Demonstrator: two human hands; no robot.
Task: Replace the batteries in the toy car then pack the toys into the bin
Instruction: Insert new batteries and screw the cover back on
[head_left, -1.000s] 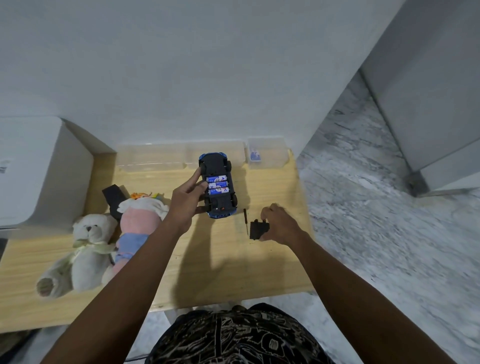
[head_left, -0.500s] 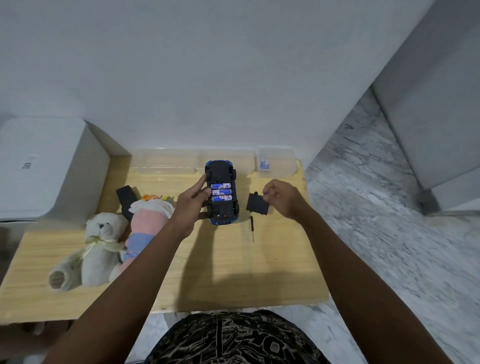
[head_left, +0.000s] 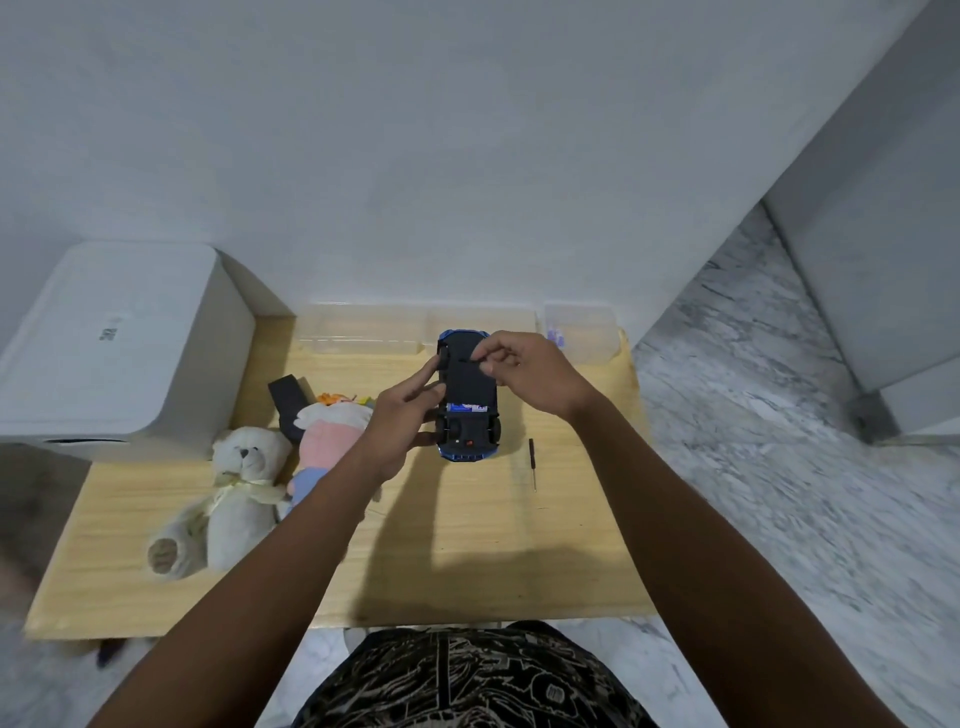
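A blue toy car (head_left: 470, 447) lies upside down on the wooden table (head_left: 467, 545), its black underside up. My left hand (head_left: 402, 415) grips the car's left side. My right hand (head_left: 530, 371) pinches the black battery cover (head_left: 467, 382) and holds it over the battery bay; a strip of one blue battery (head_left: 467, 407) still shows below the cover's edge. A white teddy bear (head_left: 228, 493) and a pink and blue plush doll (head_left: 327, 441) lie to the left of the car. A large white bin (head_left: 119, 343) stands at the table's left end.
A small black screwdriver (head_left: 532, 462) lies on the table right of the car. Clear plastic boxes (head_left: 363, 327) line the back edge against the wall, one at the right (head_left: 587, 327) with small blue items. A black object (head_left: 288, 400) lies behind the plush doll. Marble floor lies to the right.
My right hand lifted the black cover from the table beside the screwdriver and carried it left onto the car's battery bay. The batteries are now mostly covered. My left hand stayed on the car.
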